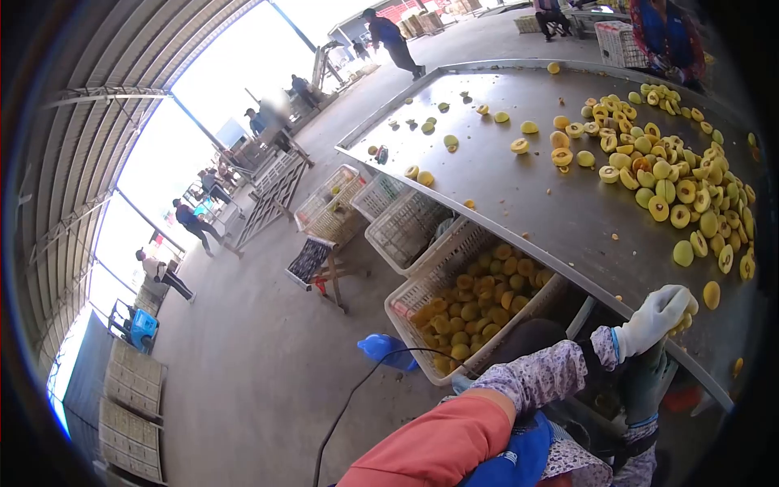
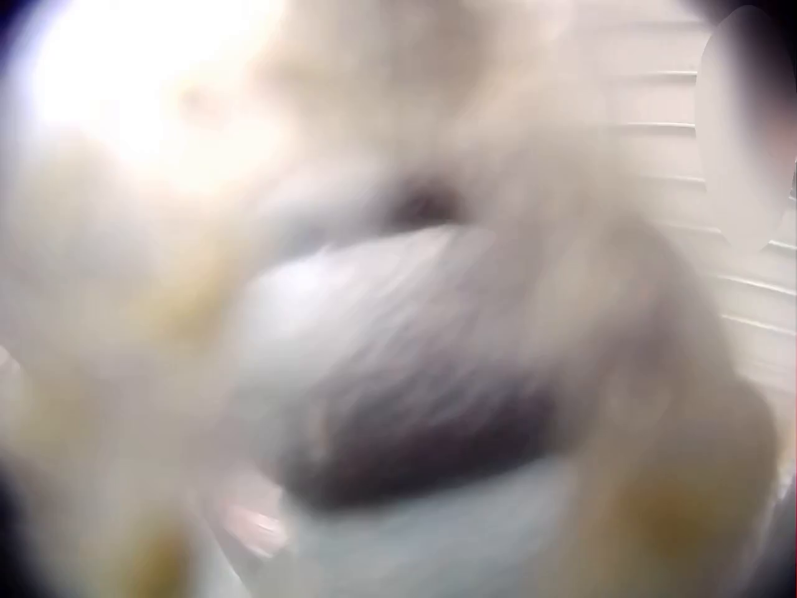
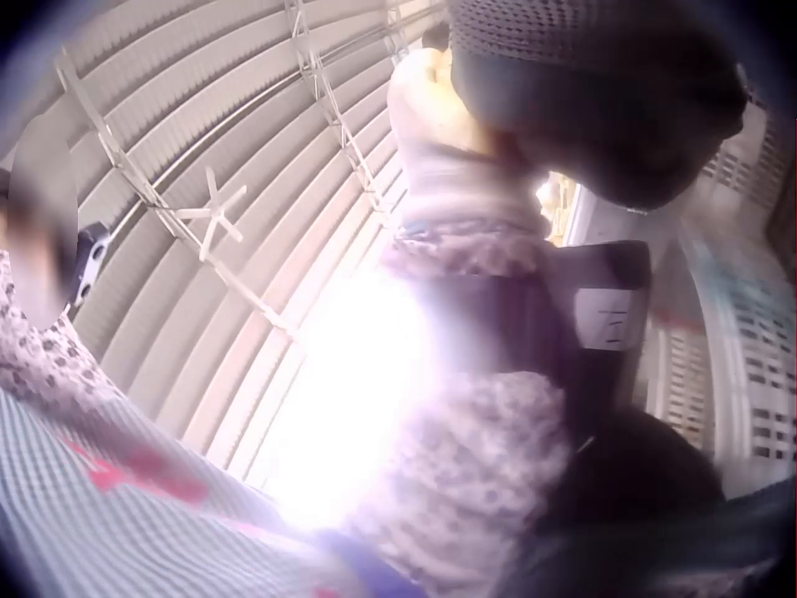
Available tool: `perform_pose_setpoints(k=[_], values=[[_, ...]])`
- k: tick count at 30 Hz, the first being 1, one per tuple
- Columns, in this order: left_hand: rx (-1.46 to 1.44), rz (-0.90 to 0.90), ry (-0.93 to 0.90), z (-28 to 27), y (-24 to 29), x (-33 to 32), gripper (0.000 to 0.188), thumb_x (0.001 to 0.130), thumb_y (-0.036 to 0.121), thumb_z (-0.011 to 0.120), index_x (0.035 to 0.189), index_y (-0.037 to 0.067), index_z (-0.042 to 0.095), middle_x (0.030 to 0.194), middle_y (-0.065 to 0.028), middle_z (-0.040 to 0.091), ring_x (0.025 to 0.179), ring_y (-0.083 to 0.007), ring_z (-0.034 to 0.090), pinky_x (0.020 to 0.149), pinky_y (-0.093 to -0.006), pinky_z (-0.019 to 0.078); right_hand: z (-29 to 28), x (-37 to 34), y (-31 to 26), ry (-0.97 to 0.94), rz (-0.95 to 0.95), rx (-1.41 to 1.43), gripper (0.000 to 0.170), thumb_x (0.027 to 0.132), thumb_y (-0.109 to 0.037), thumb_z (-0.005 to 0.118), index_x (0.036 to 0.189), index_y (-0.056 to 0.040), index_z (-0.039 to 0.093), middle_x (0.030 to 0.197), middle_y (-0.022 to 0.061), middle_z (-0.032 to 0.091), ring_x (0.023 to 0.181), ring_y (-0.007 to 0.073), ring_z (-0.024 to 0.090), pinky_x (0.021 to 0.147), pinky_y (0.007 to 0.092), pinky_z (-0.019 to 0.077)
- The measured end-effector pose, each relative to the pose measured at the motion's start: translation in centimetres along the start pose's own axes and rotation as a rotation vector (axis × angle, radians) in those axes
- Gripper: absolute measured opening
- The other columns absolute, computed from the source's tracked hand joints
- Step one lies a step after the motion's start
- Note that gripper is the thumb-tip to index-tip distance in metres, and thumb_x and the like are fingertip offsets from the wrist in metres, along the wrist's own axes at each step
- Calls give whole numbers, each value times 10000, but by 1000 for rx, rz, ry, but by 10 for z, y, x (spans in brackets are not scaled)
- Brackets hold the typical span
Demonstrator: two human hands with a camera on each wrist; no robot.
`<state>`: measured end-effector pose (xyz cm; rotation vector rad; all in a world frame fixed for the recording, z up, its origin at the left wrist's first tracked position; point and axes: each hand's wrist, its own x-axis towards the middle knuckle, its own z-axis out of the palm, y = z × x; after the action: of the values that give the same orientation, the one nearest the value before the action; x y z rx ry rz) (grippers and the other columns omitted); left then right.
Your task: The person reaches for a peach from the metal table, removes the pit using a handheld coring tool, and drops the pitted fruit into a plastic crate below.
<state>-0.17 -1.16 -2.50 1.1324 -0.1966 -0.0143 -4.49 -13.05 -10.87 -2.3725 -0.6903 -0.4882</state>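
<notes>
A broad metal table [image 1: 584, 215] fills the upper right of the head view, its surface dull grey with a raised rim. By its near edge stands a white plastic crate [image 1: 426, 284], loaded with fruit [image 1: 479, 304] in deep yellow and orange, some pieces rounded side up, some showing a cut face.

On the table lies the main heap of fruit halves [image 1: 710, 174], piled towards the far right side and thinning to scattered pieces across the metal. Their skins run from pale green to yellow; the cut faces are brighter yellow, many with a brown oval hollow at the centre. A few look more orange, with darker patches.

The left hand [image 1: 653, 321], in a white glove, is over the table's near edge, its fingers curled round yellow fruit pieces [image 1: 684, 323], which show beyond the fingertips; their cut faces are hard to make out. The right hand [image 1: 649, 381], in a dark grey glove, is just below it, beside the edge; I cannot tell how far its fingers are open or whether they hold anything. The left wrist view is too blurred to help.

Near the left hand lies a single yellow half [image 1: 712, 295]. Small yellow scraps [image 1: 614, 237] dot the metal.
</notes>
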Motion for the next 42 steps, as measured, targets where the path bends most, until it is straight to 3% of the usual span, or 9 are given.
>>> perform_pose_setpoints(k=[5,7,8,13,16,23,31,34,42], values=[[-17,-20,24,-6,5,3,329,1007,297,480,937,9,622,738,-35,602,661,-93,577,600,-240,465,-6,5,34,-205,8,135,570,960,-165,599,1450,46,399,1340,236,541,1204,329,539,1064,414,378],[128,-17,14,-7,9,2,340,996,286,479,878,4,629,709,-47,624,620,-99,585,569,-246,469,-11,10,25,-154,766,1310,531,1011,-317,577,1428,-6,468,1256,133,607,1164,288,573,984,371,439],[126,-16,18,-7,9,2,340,996,286,479,878,4,629,709,-47,624,620,-99,585,569,-246,469,-18,10,20,-159,766,1309,531,1011,-317,577,1428,-6,468,1256,133,607,1164,288,573,984,371,439],[-9,-124,-76,-7,12,0,442,1010,306,430,800,-28,629,639,-111,642,511,-166,616,514,-282,515,-64,13,-1,-618,1051,1662,308,1029,-448,512,995,-147,568,645,1,504,465,108,481,413,274,391],[88,-64,-160,-10,7,1,464,1004,294,426,759,-37,641,648,-131,661,510,-191,635,507,-290,532,-56,11,-1,-583,1090,1494,324,1007,-490,532,878,-197,487,508,-73,327,318,47,234,306,229,162],[-21,-156,-212,-12,18,-7,486,1011,320,448,768,-42,663,658,-118,681,570,-180,662,575,-272,537,-26,-25,81,-793,1049,1452,374,966,-540,509,867,-180,493,576,-46,354,419,106,311,381,270,229],[-182,-127,-136,-13,-12,7,465,1022,394,450,846,5,636,694,-127,677,551,-206,645,531,-297,525,-21,-8,36,-212,-259,222,507,929,16,562,1411,61,412,1222,289,576,1070,390,590,949,449,457],[-440,-173,70,-5,-13,9,502,1020,488,394,847,52,573,615,-125,606,429,-256,570,389,-320,461,-4,-11,38,49,-414,-124,403,1065,-226,462,1428,-50,471,1075,114,568,933,213,565,817,336,477],[-318,-82,317,-62,48,13,522,994,591,405,976,116,621,764,-68,647,547,-227,613,495,-333,518,2,-27,46,-720,369,674,331,991,-157,550,1249,49,534,1079,221,635,898,317,625,733,419,484]])
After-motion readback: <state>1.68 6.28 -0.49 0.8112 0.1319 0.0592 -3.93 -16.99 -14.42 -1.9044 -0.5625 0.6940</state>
